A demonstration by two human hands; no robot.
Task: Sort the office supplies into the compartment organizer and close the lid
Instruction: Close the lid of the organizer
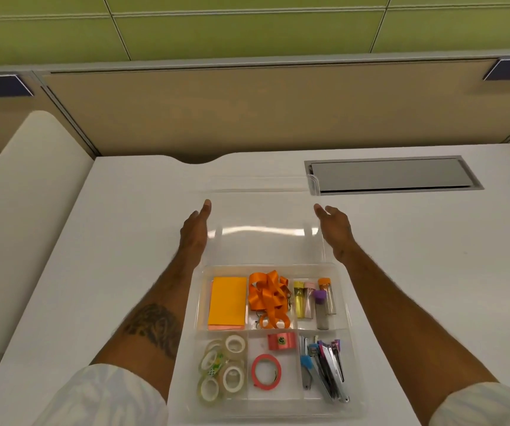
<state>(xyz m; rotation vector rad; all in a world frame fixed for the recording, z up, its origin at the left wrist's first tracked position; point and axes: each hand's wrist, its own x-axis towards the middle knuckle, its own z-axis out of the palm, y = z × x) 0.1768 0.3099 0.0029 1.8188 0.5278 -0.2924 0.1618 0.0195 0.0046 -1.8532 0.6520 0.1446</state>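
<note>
A clear compartment organizer sits on the white desk between my forearms. Its compartments hold orange sticky notes, an orange lanyard, small capped vials, several clear tape rolls, a pink tape ring with a pink dispenser, and staplers. The transparent lid stretches back from the organizer's far edge. My left hand presses its left side and my right hand its right side, fingers extended, holding it between them.
A grey cable hatch is set into the desk at the back right, touching the lid's far corner in view. A tan partition closes the desk's rear. The desk's left edge borders a neighbouring desk.
</note>
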